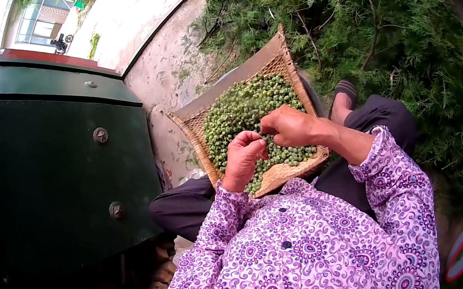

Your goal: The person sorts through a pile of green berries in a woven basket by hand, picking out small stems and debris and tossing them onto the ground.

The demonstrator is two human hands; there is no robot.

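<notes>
Although both hands were in view, the contact between their fingertips was hard to make out. The right hand [290,126] had its fingers curled inward, their tips turned down and largely hidden behind the knuckles; whether its grip was clenched or grasping a single piece could not be told. The left hand [243,157] was raised beside it, thumb and forefinger drawn together at the right fingertips; anything pinched between them was too small to tell, so the state of this grip was likewise undetermined.

Small green fruits [230,114] lay in a woven basket [284,176], beneath and around both hands. Most were on the far side and to the left of the grip; others lay below the right wrist, and some beside the left hand. The hands and wrists covered part of the heap. The basket's near part showed bare weave, and its far corner pointed toward leafy green branches [374,46].

The basket sat at the person's lap, between dark trousers [182,206]. A patterned shirt [312,248] filled the lower view, cut off at the bottom. One shoe [346,90] showed near the branches. A dark green studded panel [47,158] stood at left, its lower part lost in shadow.
</notes>
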